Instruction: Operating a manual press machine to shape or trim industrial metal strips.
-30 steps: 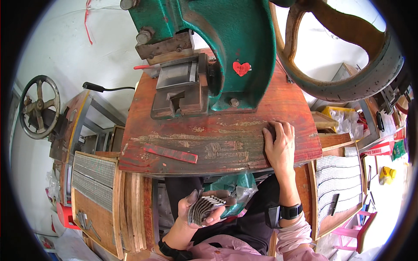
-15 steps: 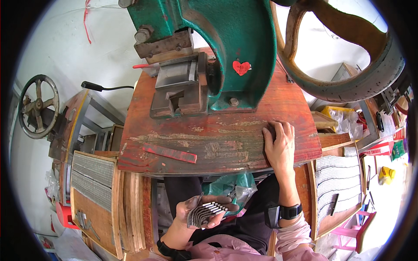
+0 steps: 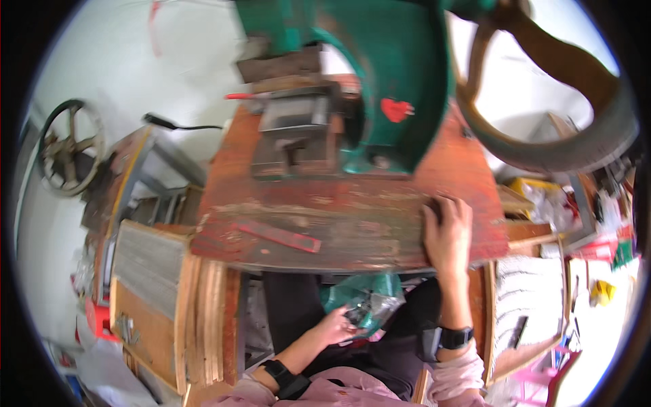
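Note:
My left hand [image 3: 338,327] is low over my lap, reaching to the green plastic bag [image 3: 366,295]. Its fingers are smeared by motion and partly lost against the bag. Small dark and greyish pieces [image 3: 357,313] show by the fingertips, too blurred to name. My right hand [image 3: 449,227] rests on the worn red-brown wooden table [image 3: 380,217] near its front right, fingers slightly bent and nothing seen in them. Left of it on the tabletop lies a flat red strip [image 3: 281,236]. The green press [image 3: 407,74] stands behind, with a metal die block [image 3: 296,136] at its foot.
A large handwheel rim [image 3: 542,152] fills the upper right. At left are a smaller handwheel [image 3: 70,148] and a wooden tray [image 3: 180,325] with rows of grey pieces. Another such tray [image 3: 489,319] stands at right. A pink stool [image 3: 536,373] is beyond it.
My left hand has moved forward to the bag, and the fanned stack of thin metal strips it held no longer shows in it. My right hand stays on the table; the view has shifted.

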`<action>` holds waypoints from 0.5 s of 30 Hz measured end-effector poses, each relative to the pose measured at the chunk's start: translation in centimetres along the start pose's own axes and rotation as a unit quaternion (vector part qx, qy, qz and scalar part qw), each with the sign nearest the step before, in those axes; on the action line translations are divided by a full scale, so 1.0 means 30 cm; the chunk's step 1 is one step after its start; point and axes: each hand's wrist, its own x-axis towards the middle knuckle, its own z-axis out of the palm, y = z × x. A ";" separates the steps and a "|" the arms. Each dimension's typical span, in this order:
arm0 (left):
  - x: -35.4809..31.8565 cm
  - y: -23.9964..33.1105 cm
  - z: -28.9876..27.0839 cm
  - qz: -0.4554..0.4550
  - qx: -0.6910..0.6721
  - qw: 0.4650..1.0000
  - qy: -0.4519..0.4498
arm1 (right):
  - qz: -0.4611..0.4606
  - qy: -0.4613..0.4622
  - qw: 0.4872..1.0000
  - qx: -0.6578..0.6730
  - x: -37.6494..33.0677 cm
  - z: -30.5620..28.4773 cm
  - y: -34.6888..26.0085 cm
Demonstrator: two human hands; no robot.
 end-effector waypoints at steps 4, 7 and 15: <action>-0.203 0.045 0.062 0.140 0.177 0.974 -0.034 | 0.004 -0.008 1.000 -0.014 -0.001 -0.052 0.034; -0.547 0.087 0.090 0.413 0.399 0.807 0.137 | 0.006 -0.019 1.000 -0.003 -0.013 -0.048 0.058; -1.119 0.322 -0.399 0.542 0.584 0.253 0.548 | 0.014 -0.037 0.999 -0.002 -0.011 -0.028 0.056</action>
